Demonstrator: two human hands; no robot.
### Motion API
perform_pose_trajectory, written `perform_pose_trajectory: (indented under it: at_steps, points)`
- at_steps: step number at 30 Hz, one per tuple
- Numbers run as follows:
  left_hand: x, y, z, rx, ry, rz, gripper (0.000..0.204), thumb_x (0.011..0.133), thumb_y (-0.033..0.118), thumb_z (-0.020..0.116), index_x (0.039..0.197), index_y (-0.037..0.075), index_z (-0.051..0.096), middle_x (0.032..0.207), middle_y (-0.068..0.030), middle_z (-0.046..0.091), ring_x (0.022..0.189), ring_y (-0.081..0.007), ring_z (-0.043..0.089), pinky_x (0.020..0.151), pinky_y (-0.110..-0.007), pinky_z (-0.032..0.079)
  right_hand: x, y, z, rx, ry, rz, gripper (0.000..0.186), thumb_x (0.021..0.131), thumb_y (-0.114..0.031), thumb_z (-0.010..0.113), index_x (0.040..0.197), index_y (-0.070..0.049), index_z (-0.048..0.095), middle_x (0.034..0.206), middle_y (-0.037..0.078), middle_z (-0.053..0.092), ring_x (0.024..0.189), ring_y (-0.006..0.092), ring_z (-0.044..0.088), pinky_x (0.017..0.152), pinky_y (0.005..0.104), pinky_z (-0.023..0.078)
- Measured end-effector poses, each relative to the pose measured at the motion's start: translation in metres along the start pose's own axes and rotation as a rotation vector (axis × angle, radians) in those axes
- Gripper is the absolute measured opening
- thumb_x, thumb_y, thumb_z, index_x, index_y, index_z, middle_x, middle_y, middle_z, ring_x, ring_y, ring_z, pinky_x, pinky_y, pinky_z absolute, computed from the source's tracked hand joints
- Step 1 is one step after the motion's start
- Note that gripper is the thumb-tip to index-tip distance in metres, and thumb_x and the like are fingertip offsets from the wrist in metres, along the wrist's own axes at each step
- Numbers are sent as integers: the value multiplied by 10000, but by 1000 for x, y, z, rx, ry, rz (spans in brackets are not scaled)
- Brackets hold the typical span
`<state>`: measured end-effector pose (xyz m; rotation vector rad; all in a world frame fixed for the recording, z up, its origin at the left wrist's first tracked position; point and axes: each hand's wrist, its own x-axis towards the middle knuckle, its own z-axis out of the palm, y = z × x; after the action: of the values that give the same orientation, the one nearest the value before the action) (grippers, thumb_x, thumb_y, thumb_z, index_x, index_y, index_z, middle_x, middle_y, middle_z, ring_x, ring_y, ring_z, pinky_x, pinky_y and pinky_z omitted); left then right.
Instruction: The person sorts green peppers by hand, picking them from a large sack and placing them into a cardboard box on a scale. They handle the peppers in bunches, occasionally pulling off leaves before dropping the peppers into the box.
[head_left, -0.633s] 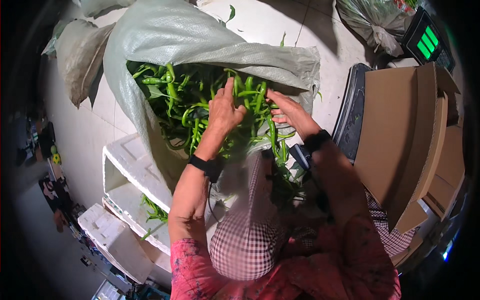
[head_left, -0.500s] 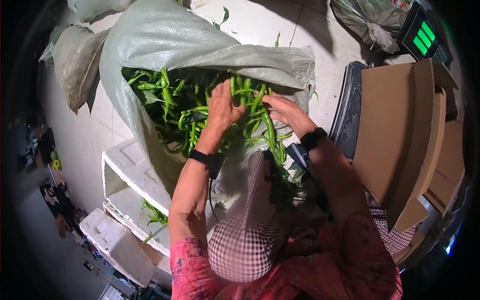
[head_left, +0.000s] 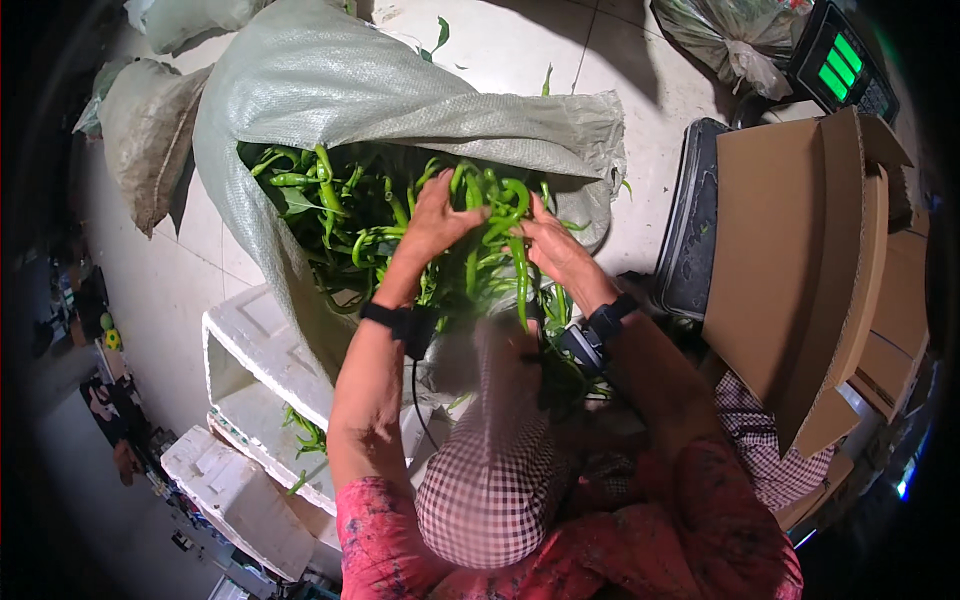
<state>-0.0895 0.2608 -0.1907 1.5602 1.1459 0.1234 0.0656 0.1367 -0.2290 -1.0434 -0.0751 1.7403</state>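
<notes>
At the mouth of a pale woven sack (head_left: 330,75), the grip of the left hand (head_left: 430,222) has its thumb set against glossy, slender green peppers (head_left: 521,275); whether it clamps on any, I cannot tell. The grip of the right hand (head_left: 557,245) touches the same bunch from the other side, its closure partly hidden too. More curved peppers lie tangled with flat leaves (head_left: 298,200) inside the sack, beside a rough white foam box (head_left: 262,322).

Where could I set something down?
Bare floor shows between the pale sack and the black platform, and between the brown bag and the white foam box. Green peppers crowd around the left hand and right hand.
</notes>
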Motion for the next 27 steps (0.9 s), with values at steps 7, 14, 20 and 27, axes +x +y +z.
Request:
perform_pose_trajectory:
  at_steps: [7,14,20,27]
  points:
    - [17,-18,27,386,190,-18,868,654,498,773,1284,-26,488,1229,-273,538,1172,-380,517,976,-425,423,-2,7,7,-96,133,-12,460,835,-22,525,1283,-120,490,1129,45,584,985,181,550,824,352,461]
    - [-71,-27,-54,302,-200,280,753,735,387,771,1313,-2,485,1226,-96,573,1083,-206,556,926,-335,451,-69,10,42,-944,-42,-171,584,848,-165,616,1394,-87,423,1468,191,333,1356,358,336,1104,391,293]
    - [-71,7,-49,-240,-209,114,605,721,224,744,1258,18,553,1270,-119,565,1123,-201,522,994,-332,384,-69,3,58,-707,-23,-301,647,852,-70,625,1414,-24,308,1458,217,315,1294,291,423,993,373,435]
    - [-58,26,-7,-334,-209,138,1006,653,258,871,1459,61,303,1326,-133,508,1204,-250,488,1029,-356,383,-83,-23,44,-551,9,-84,691,850,33,554,1451,-53,225,1314,181,478,1202,243,491,987,344,422]
